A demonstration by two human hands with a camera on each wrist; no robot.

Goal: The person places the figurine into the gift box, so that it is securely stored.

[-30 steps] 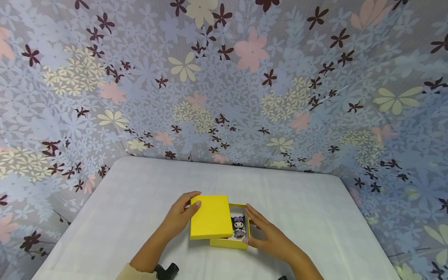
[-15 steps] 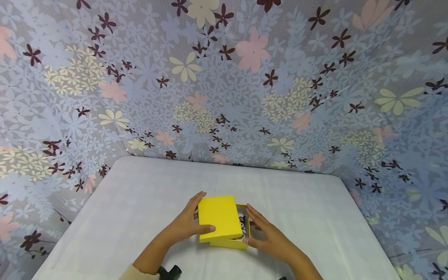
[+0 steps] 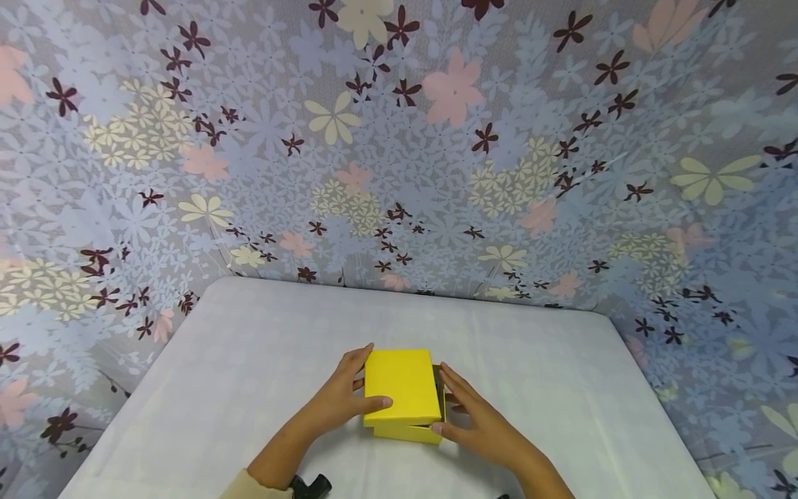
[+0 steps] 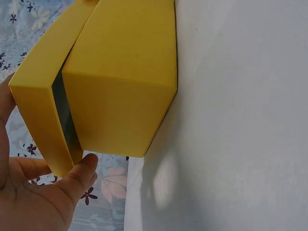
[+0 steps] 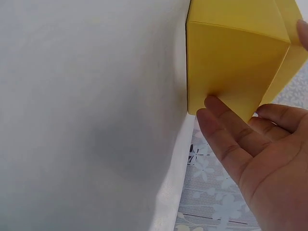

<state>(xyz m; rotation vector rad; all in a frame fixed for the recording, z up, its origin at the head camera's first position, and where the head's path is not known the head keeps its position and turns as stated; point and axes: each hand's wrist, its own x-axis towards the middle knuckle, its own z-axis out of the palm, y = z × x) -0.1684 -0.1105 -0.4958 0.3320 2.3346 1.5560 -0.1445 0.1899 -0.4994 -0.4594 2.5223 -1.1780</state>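
A yellow box lid (image 3: 401,387) lies over most of a yellow box (image 3: 408,434), shifted toward the left. Along the right side a narrow dark gap shows between lid and box wall; the contents are hidden. My left hand (image 3: 337,403) grips the lid at its left side, thumb on the front part and fingers toward the back. In the left wrist view the lid edge (image 4: 36,103) stands slightly off the box wall (image 4: 120,110). My right hand (image 3: 486,424) holds the box at its right side, thumb at the front corner, fingertips (image 5: 211,102) against the wall.
The box stands on a table with a white cover (image 3: 249,333). Behind it hangs a flowered cloth (image 3: 399,159), which also runs down both sides. A black object (image 3: 312,486) shows at my left wrist.
My left hand has slid the lid to the right across the box, covering the small figurine that was visible inside. The left thumb has moved toward the lid's front. My right hand has stayed in place.
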